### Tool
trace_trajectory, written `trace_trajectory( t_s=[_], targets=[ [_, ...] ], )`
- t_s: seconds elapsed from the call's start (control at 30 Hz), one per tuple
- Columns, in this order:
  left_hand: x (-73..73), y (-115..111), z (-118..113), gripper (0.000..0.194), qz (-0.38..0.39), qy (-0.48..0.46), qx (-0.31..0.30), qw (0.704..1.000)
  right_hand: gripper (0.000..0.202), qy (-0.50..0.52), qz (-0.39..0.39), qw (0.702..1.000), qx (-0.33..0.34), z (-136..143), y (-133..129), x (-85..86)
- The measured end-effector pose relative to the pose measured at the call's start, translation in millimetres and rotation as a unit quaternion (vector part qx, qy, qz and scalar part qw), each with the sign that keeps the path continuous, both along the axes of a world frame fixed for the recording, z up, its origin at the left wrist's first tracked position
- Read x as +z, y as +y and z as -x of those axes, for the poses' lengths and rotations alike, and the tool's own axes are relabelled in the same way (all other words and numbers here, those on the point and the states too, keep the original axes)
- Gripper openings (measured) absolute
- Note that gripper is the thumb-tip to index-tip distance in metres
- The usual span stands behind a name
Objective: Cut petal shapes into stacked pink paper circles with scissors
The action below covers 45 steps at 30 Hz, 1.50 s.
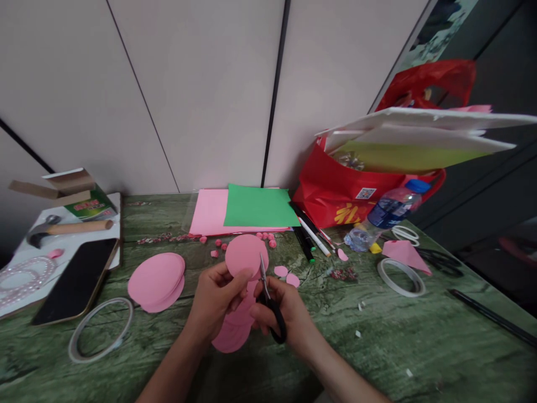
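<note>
A round pink paper disc (242,255) is pinched in my left hand (216,296), its fingers closed on the lower edge. My right hand (285,310) grips black-handled scissors (274,316), whose blades point up and lie against the right side of the disc. Under my hands, more pink discs (230,336) rest on the table. Another pile of pink discs (156,280) sits to the left. Small pink petal-shaped pieces (292,280) lie just beyond my right hand.
Green paper (260,207) and pink sheets (207,210) lie at the back, with markers (314,236) beside them. A red bag (331,190), bottle (388,210) and tape roll (401,277) stand or lie right. At left are a phone (78,280), hammer (79,226) and another tape roll (100,330).
</note>
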<state>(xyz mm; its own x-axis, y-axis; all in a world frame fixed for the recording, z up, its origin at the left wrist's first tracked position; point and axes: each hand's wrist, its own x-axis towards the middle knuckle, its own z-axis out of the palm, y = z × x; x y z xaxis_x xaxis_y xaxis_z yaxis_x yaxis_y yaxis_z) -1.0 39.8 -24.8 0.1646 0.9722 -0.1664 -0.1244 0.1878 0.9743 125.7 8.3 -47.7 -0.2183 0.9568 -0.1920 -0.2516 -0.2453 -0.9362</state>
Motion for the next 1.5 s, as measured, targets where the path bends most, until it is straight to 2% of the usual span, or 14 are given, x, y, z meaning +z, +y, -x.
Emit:
trace_trajectory(
  t_s=[0.17,0.73,1.17,1.5],
  targets=[
    [-0.3,-0.2,0.0,0.026,-0.001,-0.021,-0.012,1.0,0.044,0.007,-0.007,1.0,0.009,0.4,-0.3,-1.7],
    [0.5,0.8,2.3,0.024,0.002,0.003,-0.003,1.0,0.046,0.011,-0.02,1.0,-0.013,-0.1,1.3,-0.9],
    [1.6,0.6,1.8,0.024,-0.01,-0.029,0.005,1.0,0.043,-0.003,0.006,1.0,0.0,-0.7,-0.3,0.8],
    [-0.1,1.4,3.5,0.026,-0.016,0.01,-0.002,1.0,0.042,0.019,-0.025,0.999,-0.011,0.0,0.7,-3.0]
  ],
)
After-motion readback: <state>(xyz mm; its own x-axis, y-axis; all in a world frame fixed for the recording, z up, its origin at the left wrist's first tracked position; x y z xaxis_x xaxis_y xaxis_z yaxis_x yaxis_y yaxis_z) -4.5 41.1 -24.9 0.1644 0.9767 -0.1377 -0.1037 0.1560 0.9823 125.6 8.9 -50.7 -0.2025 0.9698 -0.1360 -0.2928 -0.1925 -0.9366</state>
